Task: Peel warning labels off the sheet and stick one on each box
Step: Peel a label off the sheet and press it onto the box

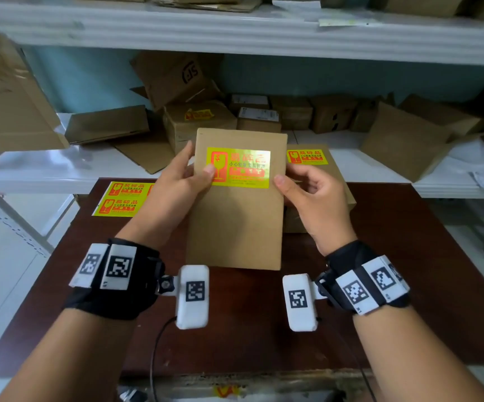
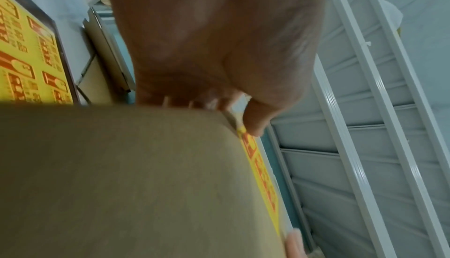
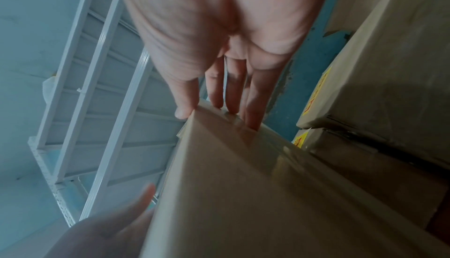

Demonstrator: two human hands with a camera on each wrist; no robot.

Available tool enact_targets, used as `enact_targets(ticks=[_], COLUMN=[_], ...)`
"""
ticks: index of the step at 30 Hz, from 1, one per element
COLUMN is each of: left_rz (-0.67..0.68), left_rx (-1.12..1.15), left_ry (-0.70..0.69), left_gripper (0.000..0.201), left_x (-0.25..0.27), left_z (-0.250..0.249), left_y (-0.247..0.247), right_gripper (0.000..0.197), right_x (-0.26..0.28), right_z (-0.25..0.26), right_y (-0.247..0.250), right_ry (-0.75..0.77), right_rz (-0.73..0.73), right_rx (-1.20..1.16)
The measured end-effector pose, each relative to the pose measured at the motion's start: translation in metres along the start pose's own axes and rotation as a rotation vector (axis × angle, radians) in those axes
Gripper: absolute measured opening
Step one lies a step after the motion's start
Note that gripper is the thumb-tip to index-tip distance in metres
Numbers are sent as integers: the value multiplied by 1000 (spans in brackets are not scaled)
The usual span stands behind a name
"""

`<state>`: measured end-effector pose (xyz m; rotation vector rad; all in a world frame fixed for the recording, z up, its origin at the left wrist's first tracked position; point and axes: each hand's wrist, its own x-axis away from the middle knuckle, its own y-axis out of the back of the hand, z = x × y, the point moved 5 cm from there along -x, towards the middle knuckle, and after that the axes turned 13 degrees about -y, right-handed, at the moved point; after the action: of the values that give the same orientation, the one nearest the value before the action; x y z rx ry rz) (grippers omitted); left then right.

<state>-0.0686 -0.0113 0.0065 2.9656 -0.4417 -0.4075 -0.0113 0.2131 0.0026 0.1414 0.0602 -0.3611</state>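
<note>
Two hands, left hand and right hand, grip one labelled box.

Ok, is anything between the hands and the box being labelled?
Nothing visible. The left hand and right hand grip the flat brown cardboard box directly at its sides, thumbs pressing the edges of the yellow warning label already on its face.

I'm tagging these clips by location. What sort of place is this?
Probably a parcel storeroom or packing area: white metal shelving piled with cardboard boxes, and a sheet of yellow warning labels on the table.
</note>
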Motion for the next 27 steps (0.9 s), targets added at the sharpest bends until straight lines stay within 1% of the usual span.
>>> enact_targets(ticks=[1,3,4,6,8,10,12,14,15,17,19,20,22,24,25,27], left_rz=[-18,-72,-85,-53,-20,-14,-9,-16,-37,-123,-217,-247,-266,-247,-230,-177], left_rx=[-38,-148,-170,-159,-113,-70,-20,43,59,91,89,78,66,72,86,153], left_ry=[-30,-94,-109,-94,-51,-43,-47,-41,-41,-27,0,-3,-28,-53,-59,-68], left_gripper=[75,69,68,77,85,80,72,67,65,60,55,52,48,45,42,44], left_x=[2,6,8,7,5,6,8,10,11,13,16,16,15,15,16,21], left_z=[-3,-8,-7,-1,8,14,15,17,18,14,10,7,0,-9,-14,-20], left_y=[-5,-13,-16,-20,-20,-19,-21,-22,-22,-20,-18,-18,-22,-32,-40,-59], right_gripper=[20,18,22,37,41,34,21,16,19,39,60,67,75,83,83,75], right_x=[0,3,5,9,12,11,10,12,13,16,19,22,25,27,26,23], right_z=[-1,-3,-3,-3,-5,-8,-9,-7,-4,-1,-2,-3,-3,0,0,-1], right_y=[0,-3,-4,-6,-4,-1,2,6,8,8,7,8,14,27,37,58], right_ry=[-13,-29,-31,-36,-51,-90,-113,-119,-118,-118,-154,-183,-215,-219,-226,-267], right_rz=[-29,-66,-80,-136,-191,-173,-133,-103,-90,-17,133,207,291,294,268,190], right_rx=[-8,-17,-10,53,112,83,51,55,60,42,-26,-56,-78,-85,-95,-155])
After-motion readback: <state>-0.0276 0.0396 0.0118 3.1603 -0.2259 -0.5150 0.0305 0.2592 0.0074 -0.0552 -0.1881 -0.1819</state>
